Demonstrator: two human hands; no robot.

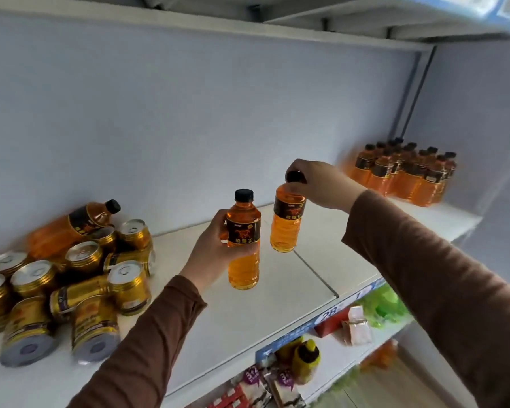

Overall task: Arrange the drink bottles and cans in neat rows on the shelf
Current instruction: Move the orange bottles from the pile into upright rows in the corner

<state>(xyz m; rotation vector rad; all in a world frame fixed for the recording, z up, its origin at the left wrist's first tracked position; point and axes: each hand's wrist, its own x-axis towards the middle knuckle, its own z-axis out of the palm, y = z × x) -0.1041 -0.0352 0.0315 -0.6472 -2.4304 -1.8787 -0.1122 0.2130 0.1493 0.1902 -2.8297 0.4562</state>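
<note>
- L hand (209, 248) wraps the mid-body of bottle A (243, 240), thumb across the dark label, fingers curled behind; bottle upright, long axis vertical, black cap up, base hanging below the palm over the white shelf (277, 290).
- R hand (318, 184) pinches the black cap of bottle B (287, 220) from above w/ curled fingertips; body hangs below the hand, long axis near vertical, slight tilt, cap up.
- A & B close side by side, not touching; B just right of L hand.
- Far left of L hand: jumbled gold cans (71, 287), some upright, some on their sides; one lying bottle (77, 225) on top, cap pointing up-right.
- Beyond R hand, far right at the back: bottle group (404, 172), upright in rows.
- Both sleeves brown.
</note>
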